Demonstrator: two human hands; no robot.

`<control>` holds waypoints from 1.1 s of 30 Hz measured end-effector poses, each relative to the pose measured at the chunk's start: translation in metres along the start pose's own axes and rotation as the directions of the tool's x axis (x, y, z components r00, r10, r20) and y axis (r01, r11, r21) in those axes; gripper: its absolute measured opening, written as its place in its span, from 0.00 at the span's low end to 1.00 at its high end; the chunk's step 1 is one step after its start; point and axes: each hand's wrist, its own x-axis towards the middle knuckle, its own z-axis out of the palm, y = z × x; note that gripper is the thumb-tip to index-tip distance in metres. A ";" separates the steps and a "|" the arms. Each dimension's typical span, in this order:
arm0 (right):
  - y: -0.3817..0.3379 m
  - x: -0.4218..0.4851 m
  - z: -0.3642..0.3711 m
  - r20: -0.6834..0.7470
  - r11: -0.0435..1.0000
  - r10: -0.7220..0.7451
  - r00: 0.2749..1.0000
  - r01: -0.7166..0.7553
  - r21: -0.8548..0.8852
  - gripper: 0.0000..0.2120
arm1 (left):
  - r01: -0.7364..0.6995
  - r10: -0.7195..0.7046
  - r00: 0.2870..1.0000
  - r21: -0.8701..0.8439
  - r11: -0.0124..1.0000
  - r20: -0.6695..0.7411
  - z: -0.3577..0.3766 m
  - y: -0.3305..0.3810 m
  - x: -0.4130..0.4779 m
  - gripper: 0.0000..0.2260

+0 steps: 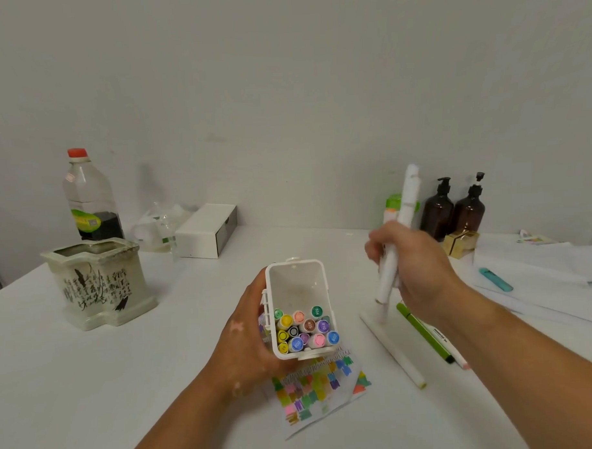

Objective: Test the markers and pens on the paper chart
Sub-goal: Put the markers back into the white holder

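I log right hand fingers clamped round white markers, long axis near upright, right of the marker box that left hand grips; paper chart lies just beneath that box.

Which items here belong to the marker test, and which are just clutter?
Job: marker box in left hand; white markers in right hand; paper chart; green pen and loose marker on table.
Lying about: ceramic pot, red-capped bottle, white box, amber pump bottles, gold box.
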 end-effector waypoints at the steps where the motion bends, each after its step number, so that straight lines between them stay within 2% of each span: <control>1: -0.011 -0.002 0.007 -0.016 0.997 -0.023 1.000 0.024 0.070 0.13 | 0.001 -0.001 1.000 0.010 1.000 -0.002 0.000 0.000 0.000 0.45; 4: -0.032 -0.011 0.027 -0.028 0.985 -0.109 0.994 0.112 0.130 0.10 | 0.012 -0.012 1.000 0.028 1.000 -0.006 0.000 -0.002 -0.001 0.46; 8: -0.033 -0.022 0.049 0.070 0.963 -0.268 0.961 0.269 0.004 0.11 | -0.004 0.005 1.000 0.063 0.998 -0.015 0.002 -0.003 -0.001 0.49; 11: -0.021 -0.023 0.058 0.160 0.952 -0.257 0.953 0.278 -0.128 0.12 | 0.006 -0.005 1.000 0.066 0.998 -0.026 0.002 -0.001 0.000 0.49; 15: -0.007 -0.027 0.064 0.320 0.817 -0.203 0.925 0.341 -0.466 0.07 | 0.041 -0.040 0.999 0.047 0.998 -0.022 0.003 -0.004 0.000 0.48; 18: -0.010 -0.029 0.066 0.419 0.687 -0.220 0.881 0.444 -0.575 0.13 | 0.098 -0.100 0.994 -0.032 0.995 -0.036 0.004 -0.011 0.000 0.62; 20: -0.012 -0.027 0.064 0.441 0.685 -0.198 0.876 0.445 -0.577 0.08 | 0.152 -0.152 0.987 -0.007 0.988 -0.058 0.004 -0.004 0.002 0.60; 22: -0.013 -0.025 0.061 0.442 0.696 -0.180 0.878 0.432 -0.574 0.07 | 0.145 -0.142 0.989 0.117 0.983 -0.036 0.001 0.000 0.000 0.54; 24: -0.013 -0.023 0.058 0.438 0.712 -0.164 0.884 0.413 -0.567 0.09 | 0.133 -0.135 0.991 0.162 0.978 0.004 0.002 -0.010 -0.002 0.42; 25: -0.014 -0.023 0.056 0.429 0.723 -0.164 0.888 0.404 -0.561 0.10 | 0.144 -0.147 0.989 0.129 0.981 0.015 0.001 -0.011 0.000 0.31; 26: -0.014 -0.023 0.054 0.419 0.732 -0.168 0.892 0.397 -0.553 0.11 | 0.186 -0.189 0.982 0.113 0.976 0.023 0.000 -0.013 0.001 0.29; 29: -0.015 -0.026 0.049 0.400 0.747 -0.186 0.898 0.393 -0.535 0.10 | 0.169 -0.170 0.985 0.047 0.985 0.023 0.002 -0.012 -0.003 0.31; 33: -0.021 -0.027 0.031 0.353 0.794 -0.228 0.907 0.383 -0.472 0.04 | 0.037 -0.038 0.999 0.056 0.998 0.010 0.001 -0.007 0.002 0.42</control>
